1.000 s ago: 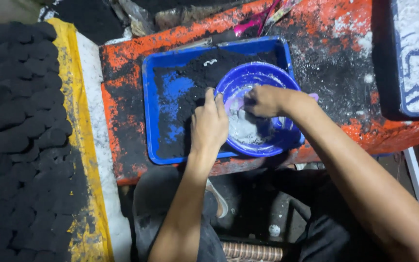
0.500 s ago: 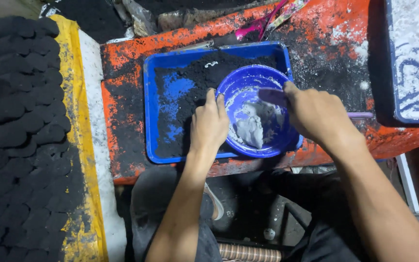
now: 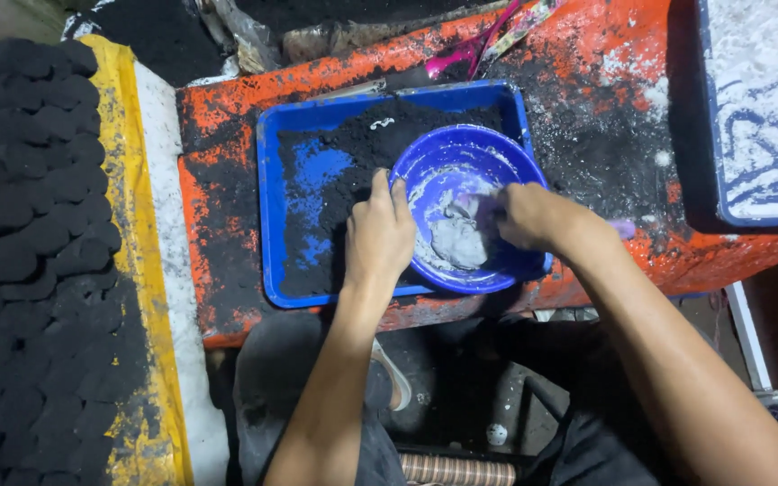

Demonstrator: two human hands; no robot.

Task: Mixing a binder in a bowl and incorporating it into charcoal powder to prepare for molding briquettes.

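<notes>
Two bare hands are showing: one left hand [image 3: 380, 236] and one right hand [image 3: 533, 216]. One round blue bowl [image 3: 434, 162] is sitting in one blue tray [image 3: 274, 216], and one lump of grey paste [image 3: 457, 239] is lying inside the bowl. One more blue-rimmed tray [image 3: 758, 117] is showing at the right edge. One orange table [image 3: 218, 108] is bearing them. One pink tool [image 3: 461, 52] is lying at the back.

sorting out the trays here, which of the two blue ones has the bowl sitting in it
The left tray, holding black powder, under both hands. The bowl rests in its right end. The other tray, at the right edge, holds only white powder.
</notes>
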